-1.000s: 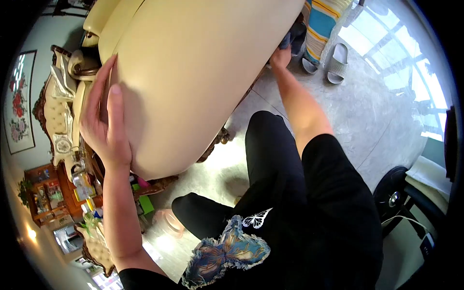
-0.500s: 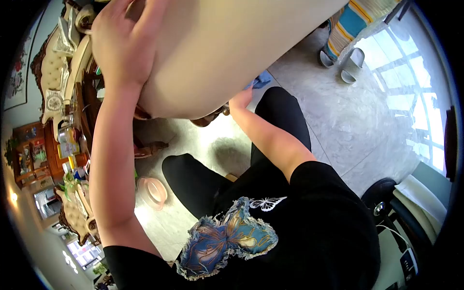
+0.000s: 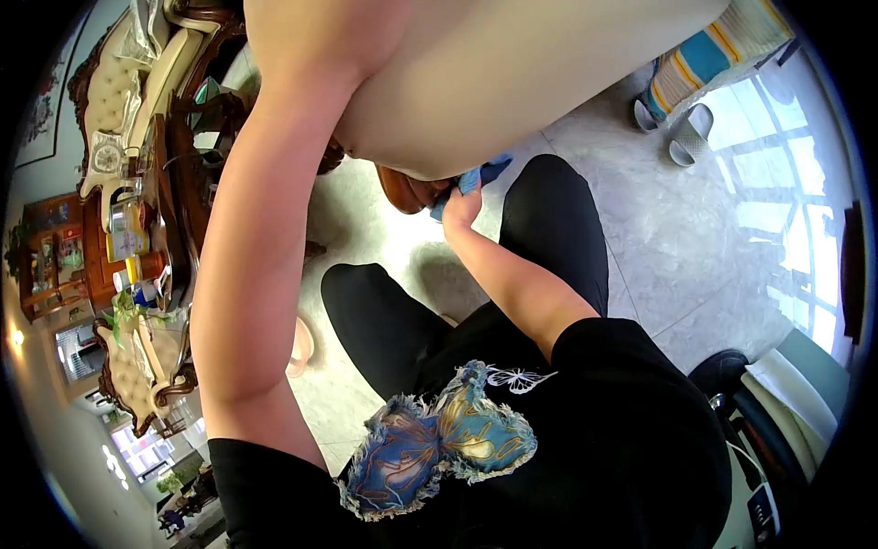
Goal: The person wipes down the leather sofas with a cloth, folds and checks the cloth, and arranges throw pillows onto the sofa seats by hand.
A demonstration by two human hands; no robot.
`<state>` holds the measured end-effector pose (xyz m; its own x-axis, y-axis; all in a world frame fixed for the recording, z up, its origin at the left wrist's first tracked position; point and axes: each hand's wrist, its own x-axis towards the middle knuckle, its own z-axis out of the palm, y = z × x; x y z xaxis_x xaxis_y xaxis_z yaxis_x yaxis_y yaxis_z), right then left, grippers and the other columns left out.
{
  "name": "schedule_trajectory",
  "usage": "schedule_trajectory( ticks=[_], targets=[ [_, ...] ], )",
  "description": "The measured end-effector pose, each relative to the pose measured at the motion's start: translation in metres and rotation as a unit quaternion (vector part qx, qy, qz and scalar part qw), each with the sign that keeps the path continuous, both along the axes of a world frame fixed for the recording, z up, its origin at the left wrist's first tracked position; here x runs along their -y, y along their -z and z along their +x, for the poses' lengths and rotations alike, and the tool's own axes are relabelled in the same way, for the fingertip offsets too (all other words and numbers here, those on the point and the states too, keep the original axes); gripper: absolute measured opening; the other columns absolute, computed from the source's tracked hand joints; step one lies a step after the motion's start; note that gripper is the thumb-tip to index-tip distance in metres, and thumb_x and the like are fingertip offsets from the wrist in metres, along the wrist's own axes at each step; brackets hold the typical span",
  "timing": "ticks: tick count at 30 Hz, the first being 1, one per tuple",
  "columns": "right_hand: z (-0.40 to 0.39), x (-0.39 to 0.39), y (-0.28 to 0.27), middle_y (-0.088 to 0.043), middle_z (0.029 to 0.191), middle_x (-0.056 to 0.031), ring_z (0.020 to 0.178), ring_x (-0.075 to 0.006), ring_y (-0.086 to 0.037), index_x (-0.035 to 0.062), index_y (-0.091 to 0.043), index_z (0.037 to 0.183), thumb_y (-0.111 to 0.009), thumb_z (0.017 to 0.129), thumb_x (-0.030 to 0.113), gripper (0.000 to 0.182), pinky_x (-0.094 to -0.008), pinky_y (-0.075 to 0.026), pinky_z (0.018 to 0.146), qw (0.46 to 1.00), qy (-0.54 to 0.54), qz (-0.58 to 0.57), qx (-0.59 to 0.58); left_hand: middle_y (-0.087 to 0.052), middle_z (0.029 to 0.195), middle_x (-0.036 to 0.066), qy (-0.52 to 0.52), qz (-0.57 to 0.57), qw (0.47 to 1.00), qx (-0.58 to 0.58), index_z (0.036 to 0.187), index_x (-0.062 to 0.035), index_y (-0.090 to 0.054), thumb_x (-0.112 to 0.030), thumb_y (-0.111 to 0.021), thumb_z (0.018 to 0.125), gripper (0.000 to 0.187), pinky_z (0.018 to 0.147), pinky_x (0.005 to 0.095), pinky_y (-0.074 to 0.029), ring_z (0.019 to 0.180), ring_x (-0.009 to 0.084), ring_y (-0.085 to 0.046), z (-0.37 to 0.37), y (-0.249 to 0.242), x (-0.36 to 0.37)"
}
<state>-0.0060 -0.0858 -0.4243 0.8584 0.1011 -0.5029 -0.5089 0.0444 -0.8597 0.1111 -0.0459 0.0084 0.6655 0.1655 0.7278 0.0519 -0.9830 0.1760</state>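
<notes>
A large smooth beige surface of a piece of furniture, with dark brown carved wood along its lower edge, fills the top middle. My right hand is closed round a blue cloth, which lies against the wood at that lower edge. On the left, my other arm reaches up over the beige surface. Only the back part of my left hand shows at the top edge, with its fingers outside the picture.
Beige tufted sofas and a dark wooden table with several items stand at the left. Grey slippers lie on the tiled floor near a striped cloth. A pink basin is partly behind my left arm.
My left hand has moved up and right, its fingers leaving the picture. More of the blue cloth and brown wood shows by my right hand. The whole view has shifted slightly.
</notes>
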Motion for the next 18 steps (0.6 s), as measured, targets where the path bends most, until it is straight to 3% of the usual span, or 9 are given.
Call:
schedule_trajectory(
  ticks=[2, 6, 10, 12, 16, 18],
  targets=[
    [-0.002, 0.010, -0.015, -0.060, 0.130, -0.0202, 0.122, -0.0364, -0.057, 0.0049, -0.051, 0.138, -0.065, 0.082, -0.003, 0.058, -0.0408, -0.043, 0.103, 0.994, -0.038, -0.037, 0.095, -0.072, 0.096, 0.019, -0.024, -0.013, 1.000, -0.010, 0.109, -0.0031, -0.072, -0.032, -0.057, 0.089, 0.038, 0.083, 0.0377, -0.051, 0.092, 0.0354, -0.069, 0.000, -0.001, 0.004],
    [-0.002, 0.017, -0.017, -0.058, 0.130, -0.0218, 0.117, -0.0406, -0.056, 0.0015, -0.056, 0.127, -0.070, 0.081, 0.001, 0.048, -0.0445, -0.045, 0.101, 0.971, -0.094, -0.153, 0.156, -0.072, 0.099, 0.019, -0.057, 0.033, 0.998, -0.011, 0.108, -0.0043, -0.073, -0.034, -0.056, 0.089, 0.039, 0.085, 0.0392, -0.051, 0.095, 0.0359, -0.068, -0.001, 0.000, 0.003],
    [-0.020, 0.023, 0.007, -0.063, 0.121, -0.0237, 0.108, -0.0423, -0.060, 0.0001, -0.059, 0.119, -0.076, 0.078, 0.013, 0.046, -0.0476, -0.047, 0.096, 0.963, -0.140, -0.145, 0.177, -0.072, 0.101, 0.019, -0.035, 0.019, 0.999, 0.010, 0.107, -0.0050, -0.073, -0.036, -0.054, 0.089, 0.041, 0.087, 0.0404, -0.051, 0.097, 0.0367, -0.067, 0.003, 0.005, -0.005],
    [-0.037, 0.021, 0.042, -0.067, 0.109, -0.0257, 0.100, -0.0442, -0.064, -0.0003, -0.063, 0.114, -0.077, 0.076, 0.025, 0.048, -0.0498, -0.050, 0.090, 0.891, -0.392, -0.202, 0.109, -0.071, 0.102, 0.019, -0.040, 0.044, 0.998, 0.025, 0.107, -0.0052, -0.073, -0.036, -0.054, 0.089, 0.041, 0.087, 0.0407, -0.051, 0.098, 0.0369, -0.067, 0.001, 0.004, -0.002],
    [-0.056, 0.021, 0.079, -0.069, 0.100, -0.0281, 0.097, -0.0462, -0.065, -0.0014, -0.067, 0.103, -0.077, 0.075, 0.033, 0.045, -0.0514, -0.052, 0.082, 0.906, -0.338, -0.244, 0.070, -0.071, 0.103, 0.019, -0.063, 0.014, 0.998, -0.021, 0.105, -0.0053, -0.074, -0.036, -0.055, 0.088, 0.039, 0.087, 0.0414, -0.051, 0.099, 0.0369, -0.066, -0.003, -0.003, 0.008],
    [-0.040, 0.024, 0.093, -0.068, 0.106, -0.0279, 0.100, -0.0453, -0.065, -0.0010, -0.069, 0.104, -0.073, 0.081, 0.034, 0.042, -0.0515, -0.052, 0.083, 0.919, -0.260, -0.288, -0.068, -0.071, 0.103, 0.019, -0.047, 0.030, 0.998, -0.005, 0.104, -0.0053, -0.074, -0.035, -0.055, 0.087, 0.039, 0.087, 0.0415, -0.051, 0.099, 0.0370, -0.066, -0.004, -0.002, 0.005]
  ],
)
